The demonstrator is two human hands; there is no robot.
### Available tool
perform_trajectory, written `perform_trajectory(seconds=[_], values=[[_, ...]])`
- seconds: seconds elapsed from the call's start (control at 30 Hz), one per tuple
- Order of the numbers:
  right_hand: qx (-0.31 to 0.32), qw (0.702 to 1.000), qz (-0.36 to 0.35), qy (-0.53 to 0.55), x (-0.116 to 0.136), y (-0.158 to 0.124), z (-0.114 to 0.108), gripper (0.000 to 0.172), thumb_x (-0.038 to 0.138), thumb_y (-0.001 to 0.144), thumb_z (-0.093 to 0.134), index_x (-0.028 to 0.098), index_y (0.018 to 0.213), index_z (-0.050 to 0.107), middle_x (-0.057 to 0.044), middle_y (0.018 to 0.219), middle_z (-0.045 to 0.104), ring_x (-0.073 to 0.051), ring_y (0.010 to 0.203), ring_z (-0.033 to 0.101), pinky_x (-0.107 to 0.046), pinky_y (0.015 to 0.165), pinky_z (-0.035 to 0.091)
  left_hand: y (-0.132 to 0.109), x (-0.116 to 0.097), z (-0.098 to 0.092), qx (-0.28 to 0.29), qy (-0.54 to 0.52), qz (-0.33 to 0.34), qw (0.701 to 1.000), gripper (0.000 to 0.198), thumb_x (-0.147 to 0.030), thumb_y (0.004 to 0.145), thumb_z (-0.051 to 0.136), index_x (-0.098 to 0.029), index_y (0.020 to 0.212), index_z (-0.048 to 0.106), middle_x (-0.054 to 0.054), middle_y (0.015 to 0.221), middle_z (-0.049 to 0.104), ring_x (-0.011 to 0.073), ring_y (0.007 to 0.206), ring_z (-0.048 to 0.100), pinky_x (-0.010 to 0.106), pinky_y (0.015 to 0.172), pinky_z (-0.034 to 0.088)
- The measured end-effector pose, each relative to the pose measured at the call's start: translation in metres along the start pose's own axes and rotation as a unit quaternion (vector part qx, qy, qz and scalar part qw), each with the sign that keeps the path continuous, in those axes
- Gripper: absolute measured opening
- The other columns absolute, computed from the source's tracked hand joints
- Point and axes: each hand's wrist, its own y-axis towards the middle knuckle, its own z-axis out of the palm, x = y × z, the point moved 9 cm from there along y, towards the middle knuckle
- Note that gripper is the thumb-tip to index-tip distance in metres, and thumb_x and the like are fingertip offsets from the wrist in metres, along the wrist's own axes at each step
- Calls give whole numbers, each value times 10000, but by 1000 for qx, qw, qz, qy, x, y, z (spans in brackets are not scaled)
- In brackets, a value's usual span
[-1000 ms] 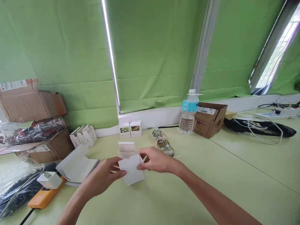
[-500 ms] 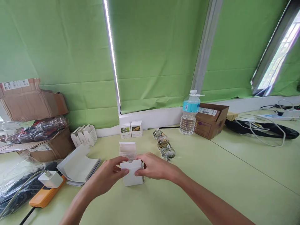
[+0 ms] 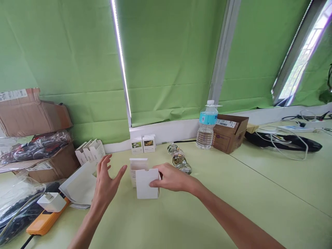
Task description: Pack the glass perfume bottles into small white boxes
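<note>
A small white cardboard box is held by its right side in my right hand, thumb across the front face. My left hand is raised to the left of that box, fingers spread, touching nothing. Directly behind the held box stands another white box with its flap up and print on its side. Several shiny, rounded glass-like ornaments lie in a row beyond my right hand. Farther back, two white boxes with picture labels stand side by side against the wall ledge.
At left are white open cartons, a stack of papers, an orange power strip with a white charger, and brown cardboard boxes. A water bottle and brown box stand at back right, near a black cabled object.
My left hand has let go of the white box and moved left, its fingers opening out. The right hand still grips the box, whose top now looks closed. The view has shifted slightly.
</note>
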Motion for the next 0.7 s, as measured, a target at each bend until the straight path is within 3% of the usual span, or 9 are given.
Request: perform_trajectory(seconds=[0.1,0.17,0.23,0.43,0.6,0.7], values=[[2,1000,0,-3,-2,0,-1,170,357,747,659,192,769,627,15,726,642,-131,609,532,-221,488,300,0,36,26,69,-18,-53,996,939,-598,764,636,-263,1487,140,131,1574,130,368,1364,330,507,1084,355],[11,1000,-3,-10,-2,0,1,172,359,737,664,193,770,636,12,730,647,-139,623,541,-222,501,317,-3,51,46,128,-51,-67,988,990,-587,770,641,-254,1500,61,147,1580,125,367,1394,284,506,1109,316],[20,1000,-11,-11,0,0,3,167,355,735,662,197,787,647,9,741,653,-144,641,551,-221,510,330,-6,56,63,167,-87,-55,981,929,-558,796,625,-237,1493,102,154,1566,195,333,1412,265,475,1129,290],[22,999,-21,-21,7,-2,2,158,346,744,652,196,797,653,6,752,665,-147,652,564,-217,498,324,-18,54,96,236,-157,-61,957,712,-428,770,665,-163,1362,371,176,1393,501,304,1311,453,438,1065,381],[28,999,-28,-29,5,-2,3,200,364,760,653,190,858,664,-11,814,692,-166,711,597,-222,543,362,-27,32,107,289,-212,-53,932,734,-404,767,663,-192,1395,348,132,1379,531,290,1279,493,385,999,448],[29,998,-36,-32,2,-1,5,217,384,762,655,186,851,654,-15,824,691,-164,706,594,-225,544,365,-29,38,109,268,-201,-89,938,792,-363,741,669,-169,1416,302,148,1299,584,290,1171,582,395,941,483]])
